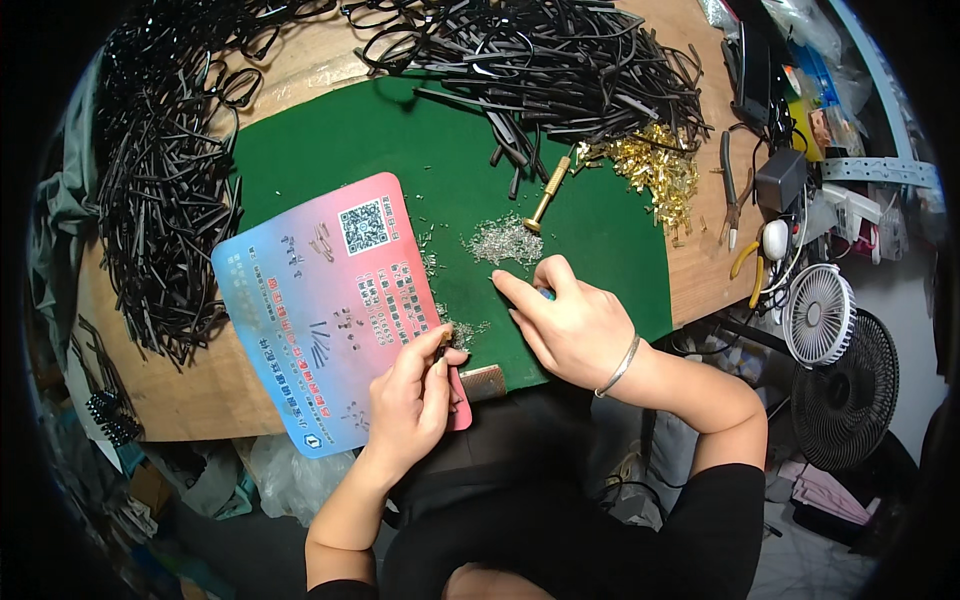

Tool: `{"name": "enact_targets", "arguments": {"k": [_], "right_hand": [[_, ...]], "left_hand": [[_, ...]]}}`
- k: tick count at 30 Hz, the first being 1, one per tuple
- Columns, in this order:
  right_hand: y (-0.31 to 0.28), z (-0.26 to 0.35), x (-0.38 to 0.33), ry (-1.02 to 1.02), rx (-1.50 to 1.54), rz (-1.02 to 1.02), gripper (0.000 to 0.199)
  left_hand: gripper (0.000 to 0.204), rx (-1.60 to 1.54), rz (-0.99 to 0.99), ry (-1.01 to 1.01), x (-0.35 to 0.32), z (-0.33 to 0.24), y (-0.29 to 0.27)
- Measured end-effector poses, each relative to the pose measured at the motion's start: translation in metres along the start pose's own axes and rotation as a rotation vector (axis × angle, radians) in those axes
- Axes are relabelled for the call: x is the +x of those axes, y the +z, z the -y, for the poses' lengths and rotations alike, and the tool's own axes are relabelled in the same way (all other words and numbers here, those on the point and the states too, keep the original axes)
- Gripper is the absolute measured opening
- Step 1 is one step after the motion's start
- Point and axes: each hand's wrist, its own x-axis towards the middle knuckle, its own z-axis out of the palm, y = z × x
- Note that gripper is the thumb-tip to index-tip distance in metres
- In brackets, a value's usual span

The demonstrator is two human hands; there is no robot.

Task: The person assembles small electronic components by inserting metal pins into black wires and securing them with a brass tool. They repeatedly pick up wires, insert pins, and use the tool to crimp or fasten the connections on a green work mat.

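Note:
My left hand is closed in a pinch at the near right edge of a blue-and-pink printed mat. A small gold-coloured piece shows between its fingertips. My right hand has its index finger stretched toward a heap of tiny silver screws on the green mat. Its other fingers curl around a blue object, mostly hidden. Beyond the screws lies a brass rod with a flat round head. A smaller scatter of tiny silver parts is beside my left fingertips.
Black eyeglass temples are heaped at the far side, and more at the left. Gold-coloured metal pieces form a pile at the right. Yellow-handled pliers, a white fan and a black fan are farther right.

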Motion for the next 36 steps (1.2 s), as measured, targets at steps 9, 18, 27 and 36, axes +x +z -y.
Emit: {"name": "enact_targets", "arguments": {"k": [9,18,27,36], "right_hand": [[-0.001,0.0,-0.004,0.0,-0.048,-0.023,0.036],[0.001,0.003,-0.003,-0.005,-0.104,-0.027,0.038],[-0.004,0.01,-0.001,0.009,0.205,0.167,0.034],[-0.003,0.037,-0.002,-0.015,0.514,0.36,0.033]], "left_hand": [[0.03,0.013,-0.001,0.03,0.001,0.001,0.0],[0.028,-0.388,0.019,-0.264,-0.009,-0.012,-0.008],[0.026,-0.277,-0.014,-0.31,-0.009,-0.007,-0.01],[0.022,0.301,-0.302,0.184,-0.011,0.008,0.018]]}}
